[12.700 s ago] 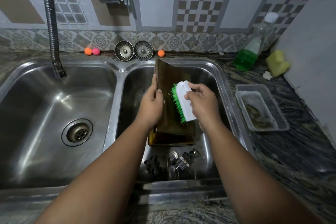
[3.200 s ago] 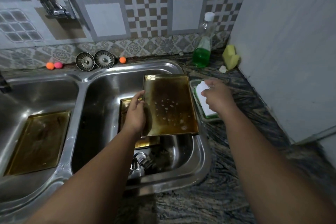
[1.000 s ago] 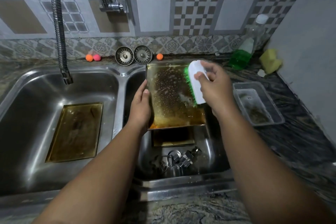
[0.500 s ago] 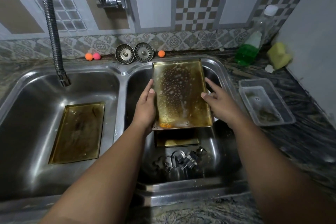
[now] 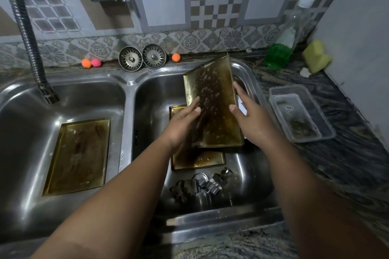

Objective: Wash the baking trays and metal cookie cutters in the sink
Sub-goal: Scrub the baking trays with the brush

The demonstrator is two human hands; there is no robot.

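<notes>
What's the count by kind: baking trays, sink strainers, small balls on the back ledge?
Baking trays: 3 (held tray between left hand and right hand, tray under it, tray in left basin)
Sink strainers: 2 ()
Small balls: 3 (orange, pink, orange)
Total: 8

Tray [image 5: 79,155] in left basin — another tray [image 5: 199,159] in right basin, cookie cutters [image 5: 202,184] before it.
</notes>
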